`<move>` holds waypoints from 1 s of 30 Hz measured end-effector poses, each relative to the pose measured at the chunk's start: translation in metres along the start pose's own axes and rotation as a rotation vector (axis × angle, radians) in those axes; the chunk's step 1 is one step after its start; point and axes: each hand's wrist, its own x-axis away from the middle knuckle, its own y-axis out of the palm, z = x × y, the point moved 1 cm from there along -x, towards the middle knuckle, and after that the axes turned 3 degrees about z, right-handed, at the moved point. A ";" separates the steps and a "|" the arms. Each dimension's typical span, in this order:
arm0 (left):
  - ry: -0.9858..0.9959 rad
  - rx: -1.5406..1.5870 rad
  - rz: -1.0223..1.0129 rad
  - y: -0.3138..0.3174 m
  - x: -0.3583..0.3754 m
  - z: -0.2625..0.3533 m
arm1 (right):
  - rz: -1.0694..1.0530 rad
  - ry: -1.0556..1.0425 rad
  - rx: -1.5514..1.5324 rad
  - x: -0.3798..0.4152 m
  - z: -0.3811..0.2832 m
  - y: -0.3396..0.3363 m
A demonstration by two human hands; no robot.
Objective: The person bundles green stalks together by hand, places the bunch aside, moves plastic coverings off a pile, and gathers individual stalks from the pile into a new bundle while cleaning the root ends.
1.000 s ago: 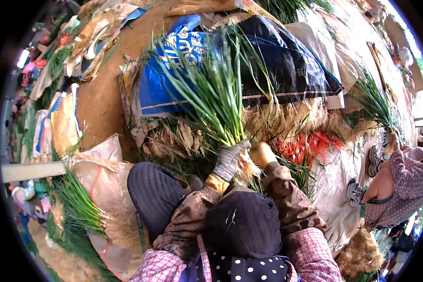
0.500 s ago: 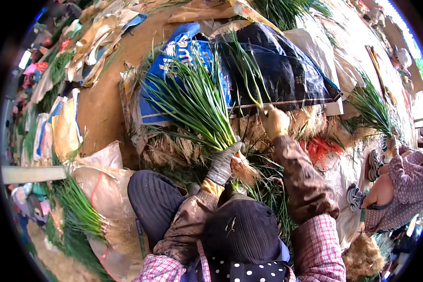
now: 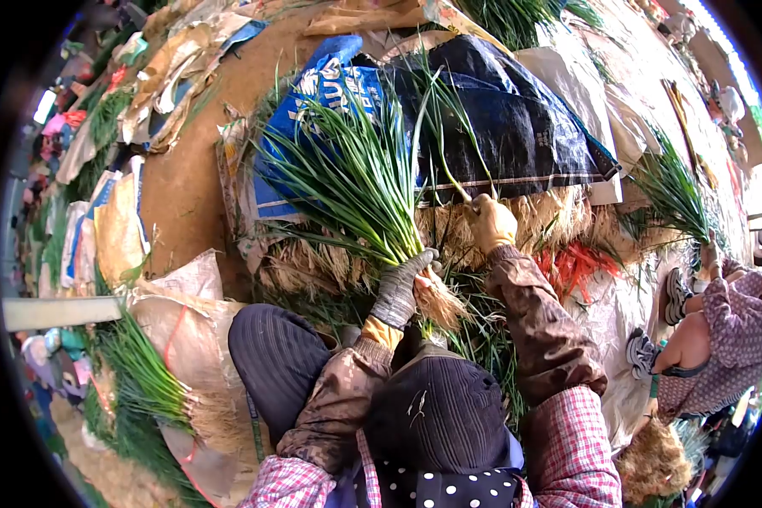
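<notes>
My left hand, in a grey glove, is closed around a thick bunch of green onions. Their leaves fan up and to the left, and the pale roots hang below my fist. To the right, my right hand wears a pale yellow glove and pinches a few thin green onion stalks by their lower ends. Those stalks lean up and left over a blue and black woven sack. Under the sack's near edge, a row of straw-coloured roots sticks out, just beyond my right hand.
Red plastic strips lie right of my right forearm. Another bundle of green onions rests on a sack at the left. At the right sits another person, one hand at a bunch of green onions. Brown ground shows at upper left.
My right hand has shifted slightly down, and the stalks in it now lean further left, nearer the bunch. My left hand stays nearly in place with its bunch.
</notes>
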 end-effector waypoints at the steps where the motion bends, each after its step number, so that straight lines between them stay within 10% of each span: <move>1: 0.012 0.015 -0.006 0.003 0.004 0.002 | -0.092 0.056 -0.029 -0.003 0.001 0.004; 6: 0.071 -0.094 0.065 -0.014 -0.005 -0.006 | -0.254 -0.358 -0.561 0.065 -0.008 -0.005; 8: 0.076 0.012 0.012 0.007 0.006 0.006 | -0.579 -0.222 -0.707 0.084 -0.011 -0.020; 11: 0.000 -0.006 0.027 0.012 0.010 0.010 | -0.045 -0.291 -0.405 0.059 0.021 0.001; 14: 0.004 0.007 -0.021 0.000 0.002 0.001 | -0.053 0.342 0.024 0.005 0.017 -0.021; 22: 0.123 -0.085 -0.110 0.000 0.001 0.000 | 0.162 -0.114 -0.327 0.054 0.018 -0.001; 26: 0.071 0.014 -0.158 0.023 0.017 0.019 | 0.014 -0.546 -0.172 0.121 -0.007 -0.022; 28: -0.044 -0.012 -0.182 0.013 0.014 0.012 | -0.129 -0.492 -0.122 0.139 -0.016 -0.033; 30: -0.012 -0.157 -0.191 -0.004 -0.002 0.004 | -0.376 -0.182 -0.735 0.137 -0.009 -0.040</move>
